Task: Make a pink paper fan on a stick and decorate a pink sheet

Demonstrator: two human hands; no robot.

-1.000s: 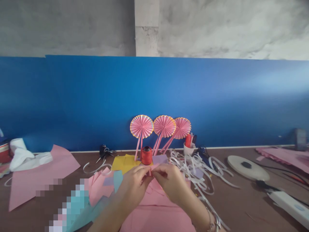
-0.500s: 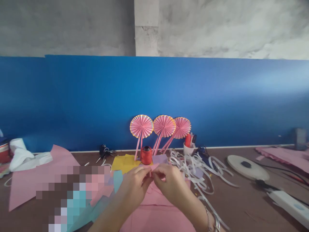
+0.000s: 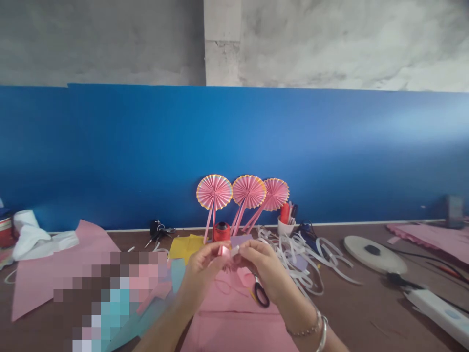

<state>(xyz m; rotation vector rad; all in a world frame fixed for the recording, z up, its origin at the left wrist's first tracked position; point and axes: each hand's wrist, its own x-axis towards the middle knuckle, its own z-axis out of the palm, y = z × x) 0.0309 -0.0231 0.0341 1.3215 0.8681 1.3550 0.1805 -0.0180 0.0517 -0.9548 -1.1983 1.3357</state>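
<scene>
My left hand (image 3: 200, 274) and my right hand (image 3: 264, 270) meet at the middle of the view, raised a little above the table. Both pinch a small folded pink paper piece (image 3: 226, 252) between their fingertips. Under them lies a large pink sheet (image 3: 234, 313), and black-handled scissors (image 3: 261, 295) rest on it just below my right hand. Behind my hands stands a red spool (image 3: 221, 231).
Three pink pleated paper fans (image 3: 242, 193) lean on the blue wall. White paper strips (image 3: 304, 254) lie tangled at the right, near a white cup of pens (image 3: 286, 221). A round white disc (image 3: 373, 254), cables and a power strip (image 3: 439, 313) sit further right. Pink sheets (image 3: 54, 269) cover the left.
Both hands have lifted slightly off the pink sheet with the small pink piece, uncovering the black-handled scissors beneath my right hand.
</scene>
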